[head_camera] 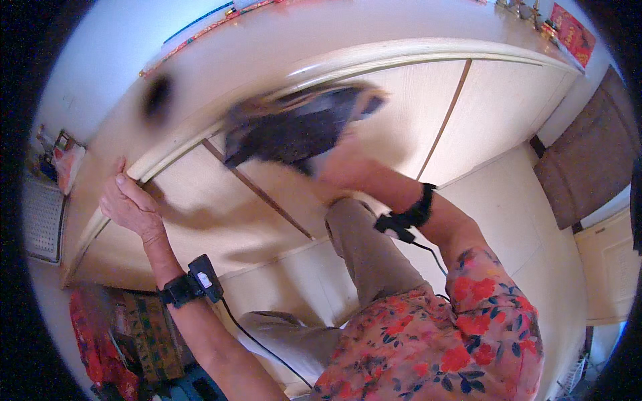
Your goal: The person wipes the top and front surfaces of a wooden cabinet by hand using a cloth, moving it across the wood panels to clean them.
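My right hand (341,155) holds a dark cloth (296,128), which is bunched and blurred by motion. The cloth is at the rounded front edge of a pale wooden cabinet (281,188) and hides part of that edge. My right fingers are mostly lost behind the cloth and in the blur. Farther left, my left hand (131,206) grips the cabinet's top edge (145,170), its thumb on the upper side. A strap with a small black device is on each forearm.
Small brass-coloured ornaments (521,7) and a red paper (573,35) with writing are at the far right. A brown padded panel (589,150) lies to the right. Red fabric (95,341) lies at lower left. A dark blurred spot (159,97) appears at upper left; its nature is unclear.
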Action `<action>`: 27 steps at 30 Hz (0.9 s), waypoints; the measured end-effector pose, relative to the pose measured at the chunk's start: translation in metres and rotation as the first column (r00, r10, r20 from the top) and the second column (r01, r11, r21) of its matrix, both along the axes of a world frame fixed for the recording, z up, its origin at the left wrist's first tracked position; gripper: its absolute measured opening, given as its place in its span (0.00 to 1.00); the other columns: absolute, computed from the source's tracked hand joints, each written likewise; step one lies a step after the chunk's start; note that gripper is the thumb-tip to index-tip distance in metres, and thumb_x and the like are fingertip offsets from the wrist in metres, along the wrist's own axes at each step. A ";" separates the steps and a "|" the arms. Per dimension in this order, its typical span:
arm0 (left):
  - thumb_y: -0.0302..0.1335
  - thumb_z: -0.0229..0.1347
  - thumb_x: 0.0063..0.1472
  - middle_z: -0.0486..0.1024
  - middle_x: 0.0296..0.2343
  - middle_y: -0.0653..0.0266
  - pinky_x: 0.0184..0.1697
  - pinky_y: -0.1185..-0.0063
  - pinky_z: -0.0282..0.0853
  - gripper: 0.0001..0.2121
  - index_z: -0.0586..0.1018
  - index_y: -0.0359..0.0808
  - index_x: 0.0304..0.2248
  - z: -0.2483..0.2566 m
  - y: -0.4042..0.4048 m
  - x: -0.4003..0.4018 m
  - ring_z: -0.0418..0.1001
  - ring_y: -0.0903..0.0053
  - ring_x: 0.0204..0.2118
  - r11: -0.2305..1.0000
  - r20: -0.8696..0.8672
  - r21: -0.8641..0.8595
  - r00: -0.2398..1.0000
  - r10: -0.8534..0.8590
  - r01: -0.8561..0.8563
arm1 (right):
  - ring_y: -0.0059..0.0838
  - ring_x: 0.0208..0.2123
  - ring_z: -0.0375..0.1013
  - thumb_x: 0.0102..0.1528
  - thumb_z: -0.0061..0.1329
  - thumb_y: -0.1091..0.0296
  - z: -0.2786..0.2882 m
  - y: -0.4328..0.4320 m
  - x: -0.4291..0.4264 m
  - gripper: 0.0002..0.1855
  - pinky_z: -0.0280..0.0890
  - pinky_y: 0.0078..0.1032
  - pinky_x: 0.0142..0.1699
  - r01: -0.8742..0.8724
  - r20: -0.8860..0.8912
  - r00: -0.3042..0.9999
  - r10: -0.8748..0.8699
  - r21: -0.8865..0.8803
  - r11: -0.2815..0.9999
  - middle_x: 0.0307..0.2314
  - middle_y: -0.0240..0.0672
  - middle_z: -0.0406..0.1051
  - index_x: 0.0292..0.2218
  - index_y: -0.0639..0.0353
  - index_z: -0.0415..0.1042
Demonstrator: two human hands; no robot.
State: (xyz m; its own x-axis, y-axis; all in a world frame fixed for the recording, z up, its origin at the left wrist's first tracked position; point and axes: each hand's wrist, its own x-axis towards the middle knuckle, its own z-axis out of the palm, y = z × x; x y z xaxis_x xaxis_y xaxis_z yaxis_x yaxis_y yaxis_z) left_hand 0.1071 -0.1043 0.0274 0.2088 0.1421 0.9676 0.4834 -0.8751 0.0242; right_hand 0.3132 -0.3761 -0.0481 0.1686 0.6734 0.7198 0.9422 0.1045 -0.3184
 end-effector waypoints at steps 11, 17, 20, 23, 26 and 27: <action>0.33 0.36 0.61 0.73 0.23 0.58 0.32 0.71 0.60 0.17 0.78 0.37 0.36 0.009 -0.003 -0.007 0.68 0.65 0.26 0.990 -0.016 0.118 0.996 0.083 -0.081 | 0.30 0.37 0.69 0.54 0.45 0.65 -0.075 -0.166 0.106 0.16 0.64 0.25 0.42 0.868 -0.030 0.456 -0.890 0.235 0.437 0.38 0.40 0.69 0.43 0.61 0.67; 0.34 0.36 0.62 0.74 0.25 0.54 0.36 0.71 0.63 0.18 0.77 0.35 0.36 0.000 0.000 0.012 0.71 0.63 0.29 0.993 -0.039 0.046 0.993 -0.110 0.111 | 0.18 0.27 0.66 0.55 0.43 0.64 -0.105 -0.198 0.096 0.12 0.64 0.20 0.33 0.415 -0.673 0.540 -0.506 -0.310 0.855 0.22 0.33 0.69 0.37 0.63 0.68; 0.35 0.41 0.61 0.72 0.36 0.53 0.46 0.72 0.60 0.17 0.73 0.32 0.41 0.000 0.001 0.000 0.68 0.63 0.41 0.997 -0.206 0.078 0.978 0.026 -0.010 | 0.20 0.29 0.67 0.55 0.44 0.64 -0.076 -0.164 0.073 0.13 0.64 0.21 0.35 0.135 -0.689 0.638 -0.343 -0.339 0.931 0.24 0.33 0.70 0.38 0.63 0.68; 0.31 0.45 0.60 0.68 0.43 0.52 0.53 0.72 0.55 0.16 0.69 0.30 0.45 -0.022 -0.038 0.002 0.63 0.63 0.47 0.993 -0.104 -0.070 0.990 -0.098 0.091 | 0.34 0.30 0.71 0.54 0.44 0.63 -0.066 -0.143 0.059 0.13 0.65 0.28 0.36 0.062 -0.544 0.787 -0.293 -0.402 0.914 0.26 0.42 0.71 0.39 0.62 0.68; 0.31 0.44 0.61 0.70 0.40 0.58 0.50 0.76 0.59 0.15 0.70 0.31 0.44 -0.079 -0.115 -0.021 0.66 0.71 0.44 0.760 0.094 -0.579 0.950 -0.298 0.296 | 0.48 0.32 0.70 0.53 0.43 0.61 -0.057 -0.111 0.030 0.14 0.65 0.35 0.37 -0.012 -0.452 0.877 -0.162 -0.359 0.933 0.28 0.48 0.70 0.38 0.61 0.68; 0.32 0.43 0.62 0.72 0.38 0.61 0.48 0.79 0.61 0.14 0.72 0.32 0.42 -0.105 -0.139 -0.028 0.68 0.75 0.42 0.454 0.247 -0.735 0.823 -0.512 0.503 | 0.38 0.28 0.71 0.52 0.43 0.67 -0.059 -0.098 0.021 0.13 0.64 0.29 0.35 -0.079 -0.397 0.917 -0.041 -0.282 0.956 0.26 0.44 0.70 0.39 0.64 0.66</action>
State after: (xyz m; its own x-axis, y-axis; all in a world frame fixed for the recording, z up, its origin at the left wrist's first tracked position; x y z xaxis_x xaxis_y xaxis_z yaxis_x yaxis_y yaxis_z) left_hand 0.0786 -0.2430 -0.0774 0.4989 0.6630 0.5581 -0.0363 -0.6275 0.7778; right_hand 0.3346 -0.4740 -0.1067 0.3831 0.8456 0.3718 0.7310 -0.0315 -0.6817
